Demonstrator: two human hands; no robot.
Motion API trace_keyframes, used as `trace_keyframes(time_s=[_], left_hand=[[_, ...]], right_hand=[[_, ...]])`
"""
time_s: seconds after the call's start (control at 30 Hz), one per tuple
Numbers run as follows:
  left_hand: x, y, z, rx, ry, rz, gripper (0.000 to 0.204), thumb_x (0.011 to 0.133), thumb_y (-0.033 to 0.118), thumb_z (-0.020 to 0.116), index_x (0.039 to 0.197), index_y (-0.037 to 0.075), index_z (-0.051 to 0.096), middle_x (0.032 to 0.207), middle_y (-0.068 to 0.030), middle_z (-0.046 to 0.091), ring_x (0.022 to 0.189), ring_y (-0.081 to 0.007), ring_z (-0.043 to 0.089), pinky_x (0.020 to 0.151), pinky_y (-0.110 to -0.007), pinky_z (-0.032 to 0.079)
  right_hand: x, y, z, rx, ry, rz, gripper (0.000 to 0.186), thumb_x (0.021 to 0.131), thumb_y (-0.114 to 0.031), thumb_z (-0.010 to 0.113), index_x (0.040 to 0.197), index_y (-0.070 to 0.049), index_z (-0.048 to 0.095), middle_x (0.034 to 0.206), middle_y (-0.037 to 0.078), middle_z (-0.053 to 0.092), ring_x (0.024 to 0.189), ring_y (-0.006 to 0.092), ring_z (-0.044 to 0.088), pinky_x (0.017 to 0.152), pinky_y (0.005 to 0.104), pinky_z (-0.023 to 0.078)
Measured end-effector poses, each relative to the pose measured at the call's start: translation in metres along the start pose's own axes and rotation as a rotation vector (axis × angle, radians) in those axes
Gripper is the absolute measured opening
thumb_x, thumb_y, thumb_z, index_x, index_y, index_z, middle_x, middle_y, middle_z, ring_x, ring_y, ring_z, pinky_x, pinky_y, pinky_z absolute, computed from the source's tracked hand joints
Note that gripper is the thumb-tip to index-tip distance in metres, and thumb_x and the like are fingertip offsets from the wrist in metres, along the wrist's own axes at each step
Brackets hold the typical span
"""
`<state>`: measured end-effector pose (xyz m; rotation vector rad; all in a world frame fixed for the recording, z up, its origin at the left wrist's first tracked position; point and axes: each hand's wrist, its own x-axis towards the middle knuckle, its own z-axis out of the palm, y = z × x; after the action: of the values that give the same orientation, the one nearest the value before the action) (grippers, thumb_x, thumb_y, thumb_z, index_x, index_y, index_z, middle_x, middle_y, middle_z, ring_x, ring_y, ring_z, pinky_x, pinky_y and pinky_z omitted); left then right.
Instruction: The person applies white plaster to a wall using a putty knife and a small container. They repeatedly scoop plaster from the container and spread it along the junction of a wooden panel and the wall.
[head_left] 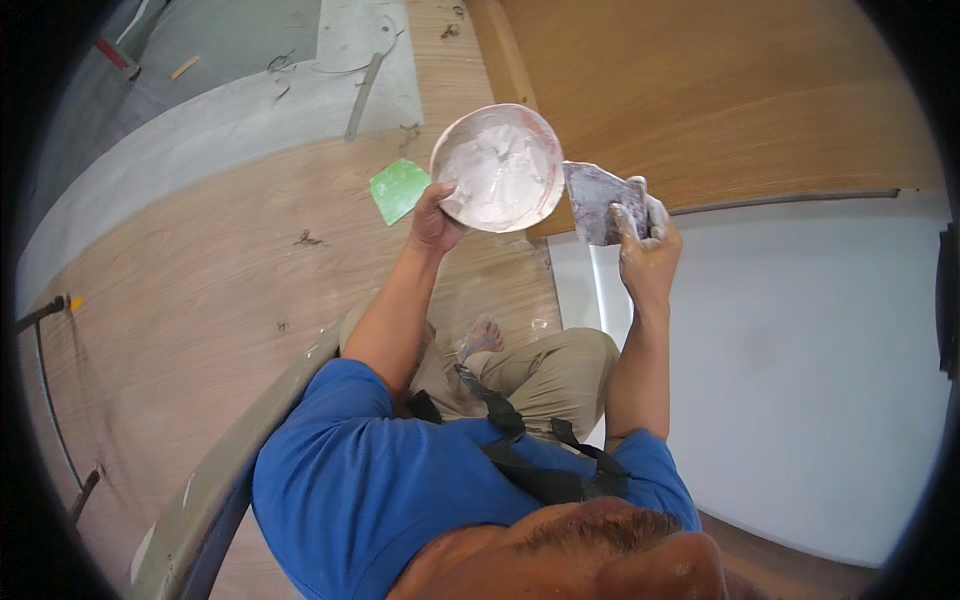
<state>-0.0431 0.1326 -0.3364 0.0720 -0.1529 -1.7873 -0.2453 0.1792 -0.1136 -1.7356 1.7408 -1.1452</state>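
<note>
My left hand (pixel 436 218) grips the lower rim of a round bowl (pixel 497 166) filled with white plaster paste, holding it up in front of me. My right hand (pixel 643 243), smeared with white paste, holds a flat grey scraper blade (pixel 594 200) just to the right of the bowl, its edge close to the bowl's rim. Both forearms rise from my blue shirt at the bottom. My knees in khaki trousers sit below the hands.
A white wall panel (pixel 800 380) fills the right side, with a brown wooden panel (pixel 700 90) above it. A green plastic scraper (pixel 399 189) lies on the wood-grain floor (pixel 200 300). A grey floor area (pixel 200 120) with a metal strip lies far left. A curved chair edge (pixel 240 470) sits beneath me.
</note>
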Motion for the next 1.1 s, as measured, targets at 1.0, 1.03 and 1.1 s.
trace_keyframes(time_s=[1.0, 1.03, 1.1], left_hand=[[0.013, -0.013, -0.001, 0.028, -0.07, -0.042, 0.071, 0.078, 0.021, 0.067, 0.139, -0.003, 0.041, 0.132, -0.0171, 0.057, 0.12, -0.0281, 0.058, 0.106, -0.043, 0.045], [0.013, -0.013, -0.002, 0.023, -0.067, -0.041, 0.071, 0.078, 0.021, 0.067, 0.139, -0.002, 0.041, 0.132, -0.0171, 0.057, 0.12, -0.0282, 0.058, 0.106, -0.043, 0.045], [0.012, -0.014, -0.003, 0.024, -0.055, -0.039, 0.071, 0.078, 0.022, 0.067, 0.139, -0.002, 0.041, 0.132, -0.017, 0.057, 0.12, -0.0284, 0.058, 0.106, -0.044, 0.045]], right_hand=[[0.047, 0.03, 0.103, -0.203, -0.097, -0.06, 0.021, 0.08, -0.009, 0.07, 0.095, 0.006, 0.069, 0.078, 0.017, 0.071, 0.069, 0.0194, 0.067, 0.066, 0.0334, 0.051], [0.043, 0.018, 0.106, -0.28, -0.115, -0.065, 0.021, 0.079, -0.009, 0.07, 0.094, 0.006, 0.069, 0.077, 0.018, 0.07, 0.069, 0.0214, 0.068, 0.066, 0.0341, 0.051], [0.038, 0.009, 0.109, -0.353, -0.127, -0.035, 0.021, 0.077, -0.009, 0.07, 0.092, 0.006, 0.069, 0.077, 0.022, 0.069, 0.071, 0.0288, 0.068, 0.068, 0.0376, 0.051]])
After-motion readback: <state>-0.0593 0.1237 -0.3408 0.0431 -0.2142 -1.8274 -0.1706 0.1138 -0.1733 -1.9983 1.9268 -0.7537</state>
